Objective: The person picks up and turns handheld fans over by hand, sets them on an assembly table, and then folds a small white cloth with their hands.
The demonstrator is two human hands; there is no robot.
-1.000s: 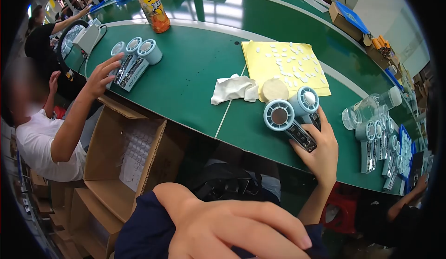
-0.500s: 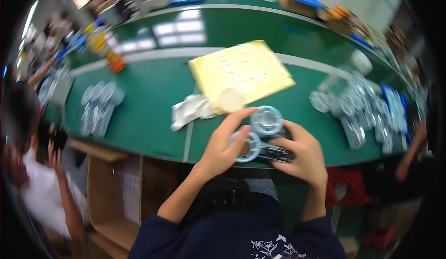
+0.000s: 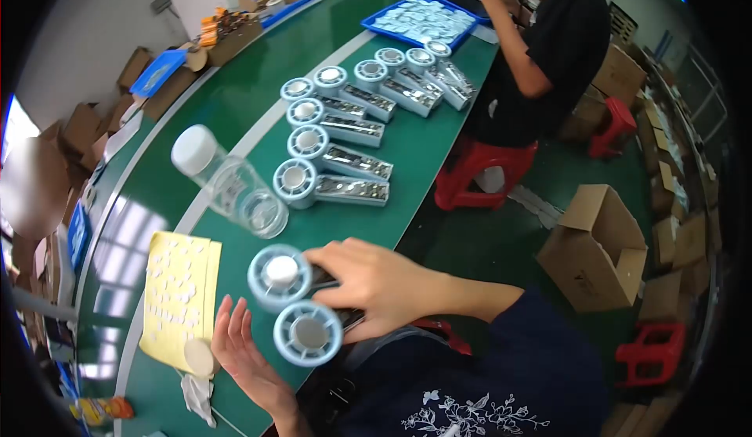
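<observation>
Two light-blue handheld fans are held side by side by my right hand [image 3: 376, 284], its fingers wrapped round their dark open handles. One round head [image 3: 280, 278] has a white centre, the other [image 3: 309, 333] a grey one. Just left of the heads, my left hand [image 3: 249, 355] has its fingers raised and apart, holding nothing. A yellow sheet [image 3: 168, 323] with many small white pieces lies further left, with a round cream disc [image 3: 200, 357] at its lower corner and a crumpled white cloth [image 3: 197, 396] below.
Several fans [image 3: 352, 189] with open handles stand in rows beyond my hands. A clear jar [image 3: 235, 190] lies left of them. Further back are a blue tray [image 3: 423, 20] of parts and a person in black [image 3: 564, 37]. A red stool [image 3: 486, 175] stands beside the table edge.
The view has swung right. My left hand has come away from the fan heads and opened, while my right hand still holds both fans.
</observation>
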